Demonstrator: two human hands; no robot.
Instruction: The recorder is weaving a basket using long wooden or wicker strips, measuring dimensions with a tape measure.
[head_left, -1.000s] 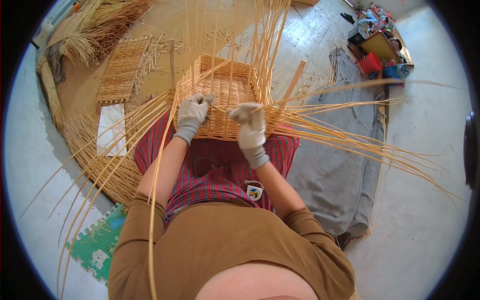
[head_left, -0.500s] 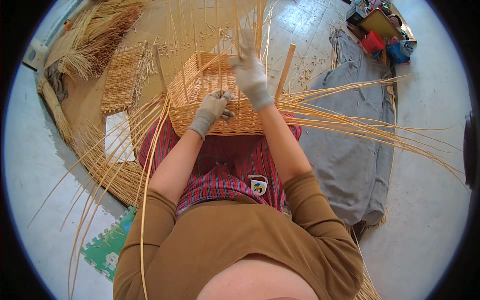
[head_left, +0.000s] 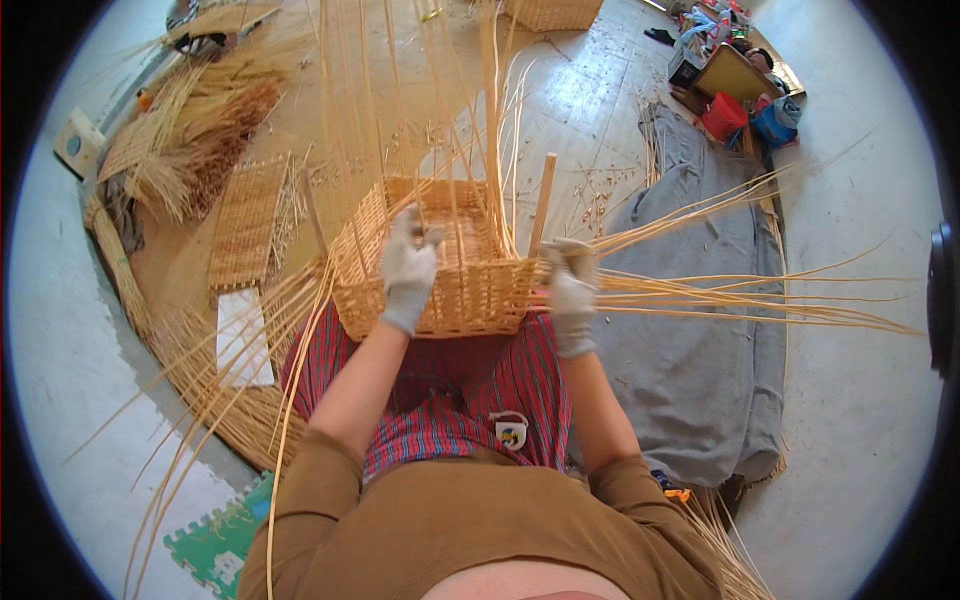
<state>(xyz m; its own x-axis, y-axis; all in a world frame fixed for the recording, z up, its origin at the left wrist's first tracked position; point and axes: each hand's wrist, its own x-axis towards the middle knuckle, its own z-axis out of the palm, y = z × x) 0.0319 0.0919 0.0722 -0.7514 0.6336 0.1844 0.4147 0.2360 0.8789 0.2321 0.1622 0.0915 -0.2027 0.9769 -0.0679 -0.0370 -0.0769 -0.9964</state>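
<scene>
A rectangular wicker basket (head_left: 440,305) rests on my lap, with long thin upright stakes (head_left: 388,90) rising from its walls. A thick wooden stick (head_left: 542,205) stands at its right front corner, and another stick (head_left: 313,210) at the left. My left hand (head_left: 408,275), in a pale work glove, is at the front wall, its fingers closed round an upright stake (head_left: 420,190). My gloved right hand (head_left: 572,300) is just outside the right front corner, beside loose rods (head_left: 700,295) that spread to the right. Its fingers look curled; blur hides what is in them.
More loose rods (head_left: 215,385) fan out leftward. On the floor lie a flat woven panel (head_left: 248,225), bundles of stalks (head_left: 200,150), a white sheet (head_left: 240,335) and a green foam mat (head_left: 225,540). A grey cloth (head_left: 690,380) covers something at right; clutter (head_left: 735,75) sits beyond.
My right hand has come down from among the uprights to the right front corner. My left hand has shifted a little left along the front wall. The whole scene sits lower in view.
</scene>
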